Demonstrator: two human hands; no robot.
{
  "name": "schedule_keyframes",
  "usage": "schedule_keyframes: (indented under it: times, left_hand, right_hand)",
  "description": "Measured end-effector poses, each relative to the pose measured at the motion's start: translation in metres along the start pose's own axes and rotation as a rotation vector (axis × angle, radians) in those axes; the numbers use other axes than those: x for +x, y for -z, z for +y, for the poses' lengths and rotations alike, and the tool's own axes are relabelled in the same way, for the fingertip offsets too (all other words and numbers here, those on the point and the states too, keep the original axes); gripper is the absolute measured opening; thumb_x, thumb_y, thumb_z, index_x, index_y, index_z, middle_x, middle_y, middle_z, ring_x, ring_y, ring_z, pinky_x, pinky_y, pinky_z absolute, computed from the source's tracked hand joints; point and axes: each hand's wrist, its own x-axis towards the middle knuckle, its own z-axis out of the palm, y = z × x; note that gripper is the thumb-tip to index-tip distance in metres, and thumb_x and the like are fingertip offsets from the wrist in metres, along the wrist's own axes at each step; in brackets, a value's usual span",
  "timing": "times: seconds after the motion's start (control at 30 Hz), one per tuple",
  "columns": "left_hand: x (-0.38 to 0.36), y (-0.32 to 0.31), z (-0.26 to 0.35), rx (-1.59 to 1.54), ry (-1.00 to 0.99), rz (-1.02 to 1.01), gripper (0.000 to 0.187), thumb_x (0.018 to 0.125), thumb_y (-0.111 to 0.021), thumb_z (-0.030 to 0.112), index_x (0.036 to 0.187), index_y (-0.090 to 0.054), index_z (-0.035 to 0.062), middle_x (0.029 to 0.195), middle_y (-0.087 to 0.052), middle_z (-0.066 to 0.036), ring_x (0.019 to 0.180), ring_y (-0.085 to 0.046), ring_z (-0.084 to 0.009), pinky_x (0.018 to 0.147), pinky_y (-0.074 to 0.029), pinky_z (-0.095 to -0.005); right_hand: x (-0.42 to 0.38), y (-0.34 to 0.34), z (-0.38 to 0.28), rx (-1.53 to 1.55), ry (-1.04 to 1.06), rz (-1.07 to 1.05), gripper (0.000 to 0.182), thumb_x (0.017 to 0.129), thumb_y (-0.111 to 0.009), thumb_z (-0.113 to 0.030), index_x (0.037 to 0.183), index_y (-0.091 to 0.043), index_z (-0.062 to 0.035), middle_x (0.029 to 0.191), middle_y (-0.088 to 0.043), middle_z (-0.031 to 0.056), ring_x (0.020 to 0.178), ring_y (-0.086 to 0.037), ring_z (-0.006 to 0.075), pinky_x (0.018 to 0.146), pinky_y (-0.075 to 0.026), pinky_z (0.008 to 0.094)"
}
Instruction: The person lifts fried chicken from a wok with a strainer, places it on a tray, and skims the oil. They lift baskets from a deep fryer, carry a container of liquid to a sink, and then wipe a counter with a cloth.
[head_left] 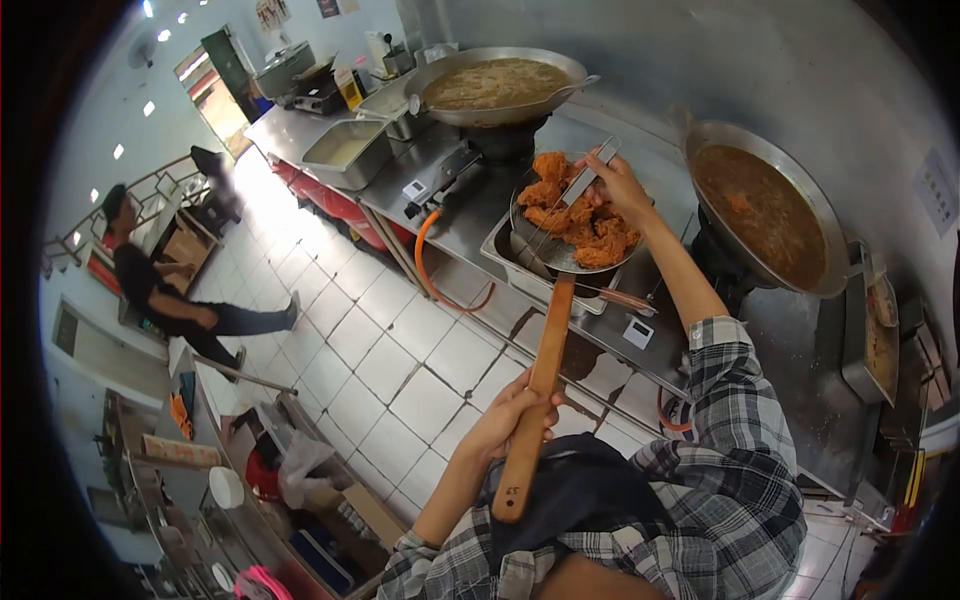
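A: Left hand [518,408], closed round the wooden handle [552,335]; right hand [617,187], gripping metal tongs [590,176]; fried chicken [598,246], heaped in the strainer [566,262] above a steel tray [528,283]; hazards?
B: Tilted handle, possible spill; careless tongs push, a piece possibly over the rim.

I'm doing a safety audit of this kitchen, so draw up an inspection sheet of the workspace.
Surface: metal counter; the left wok and right wok hold brown liquid.
Job's things: fried chicken heaped in a strainer, above a metal tray.
Clutter: small white device near the counter's front edge.
Hands: left hand closed around the strainer's wooden handle; right hand holding metal tongs at the chicken.
Cables: orange hose looping below the counter edge; electric cables, nothing seen.
Surroundings: person in dark clothes on the white tile floor.
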Motion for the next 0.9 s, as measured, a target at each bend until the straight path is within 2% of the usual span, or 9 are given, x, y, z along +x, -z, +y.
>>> schedule_keyframes:
  times: [0.03, 0.07, 0.17, 0.33, 0.5, 0.63, 0.73, 0.8, 0.9]
  left_hand:
    - [0.001, 0.000, -0.002, -0.104, 0.008, 0.017, 0.052, 0.082, -0.040, 0.007, 0.132, -0.027, 0.0156, 0.085, -0.050, -0.006, 0.058, -0.047, -0.0109, 0.049, -0.042, -0.0196]
    - [0.000, -0.013, 0.004, -0.102, 0.007, 0.089, 0.048, 0.082, -0.040, 0.008, 0.128, -0.030, 0.0148, 0.077, -0.040, -0.002, 0.052, -0.033, -0.0079, 0.043, -0.034, -0.0167]
    - [0.006, 0.015, 0.007, -0.209, 0.043, 0.025, 0.045, 0.081, -0.038, 0.005, 0.125, -0.032, 0.0137, 0.077, -0.040, -0.003, 0.052, -0.035, -0.0067, 0.045, -0.034, -0.0182]
    - [0.007, 0.023, 0.020, -0.244, 0.035, 0.031, 0.043, 0.077, -0.038, 0.002, 0.119, -0.035, 0.0096, 0.074, -0.040, -0.002, 0.051, -0.032, -0.0047, 0.038, -0.027, -0.0137]
    - [0.009, 0.020, 0.037, -0.205, 0.032, 0.037, 0.039, 0.078, -0.037, 0.001, 0.116, -0.036, 0.0071, 0.073, -0.040, -0.002, 0.051, -0.032, -0.0040, 0.038, -0.027, -0.0139]
    - [0.013, 0.030, 0.041, -0.216, 0.052, 0.063, 0.037, 0.080, -0.036, 0.001, 0.116, -0.036, 0.0042, 0.073, -0.039, -0.002, 0.049, -0.031, -0.0037, 0.036, -0.030, -0.0138]
    - [0.011, 0.027, 0.042, -0.199, 0.044, 0.025, 0.030, 0.081, -0.036, 0.002, 0.111, -0.037, 0.0044, 0.074, -0.039, -0.002, 0.050, -0.031, -0.0036, 0.036, -0.030, -0.0134]
    - [0.011, 0.032, 0.039, -0.185, 0.054, 0.041, 0.032, 0.080, -0.036, 0.001, 0.112, -0.037, 0.0064, 0.074, -0.039, -0.002, 0.051, -0.032, -0.0040, 0.038, -0.029, -0.0137]
    - [0.014, 0.041, 0.038, -0.159, 0.069, 0.033, 0.035, 0.079, -0.036, 0.001, 0.113, -0.037, 0.0086, 0.074, -0.040, -0.002, 0.052, -0.032, -0.0045, 0.039, -0.028, -0.0143]
  right_hand:
    - [-0.001, 0.008, 0.000, 0.009, -0.006, -0.009, 0.027, 0.093, -0.045, -0.028, 0.093, -0.056, -0.0035, 0.064, -0.057, 0.0028, 0.046, -0.050, 0.0059, 0.039, -0.037, 0.0188]
    - [0.000, 0.016, -0.005, 0.037, 0.025, -0.012, 0.027, 0.092, -0.045, -0.028, 0.093, -0.056, -0.0037, 0.066, -0.057, 0.0028, 0.047, -0.050, 0.0059, 0.039, -0.037, 0.0185]
    - [-0.002, 0.017, -0.004, 0.088, 0.037, -0.007, 0.026, 0.092, -0.046, -0.027, 0.093, -0.056, -0.0038, 0.069, -0.057, 0.0035, 0.048, -0.051, 0.0059, 0.040, -0.038, 0.0184]
    - [-0.006, 0.018, 0.002, 0.116, 0.053, -0.013, 0.024, 0.092, -0.046, -0.026, 0.094, -0.055, -0.0032, 0.076, -0.058, 0.0060, 0.050, -0.051, 0.0065, 0.040, -0.039, 0.0191]
    - [0.000, 0.014, -0.003, 0.099, 0.011, 0.138, 0.025, 0.094, -0.043, -0.026, 0.095, -0.052, -0.0028, 0.071, -0.056, 0.0068, 0.051, -0.053, 0.0088, 0.041, -0.041, 0.0203]
    - [0.005, 0.018, -0.002, 0.237, 0.010, 0.133, 0.024, 0.093, -0.044, -0.023, 0.095, -0.052, 0.0002, 0.072, -0.057, 0.0087, 0.051, -0.054, 0.0112, 0.041, -0.042, 0.0215]
    - [0.007, 0.024, -0.005, 0.166, 0.001, 0.131, 0.024, 0.093, -0.044, -0.023, 0.096, -0.051, 0.0007, 0.071, -0.057, 0.0098, 0.051, -0.054, 0.0121, 0.042, -0.044, 0.0225]
    - [0.004, 0.022, -0.003, 0.244, 0.037, 0.266, 0.026, 0.093, -0.044, -0.024, 0.098, -0.051, 0.0008, 0.070, -0.056, 0.0098, 0.052, -0.055, 0.0126, 0.043, -0.045, 0.0224]
    - [0.003, 0.026, -0.011, 0.189, 0.030, 0.249, 0.026, 0.093, -0.044, -0.024, 0.098, -0.051, 0.0007, 0.069, -0.056, 0.0091, 0.052, -0.055, 0.0128, 0.044, -0.045, 0.0233]
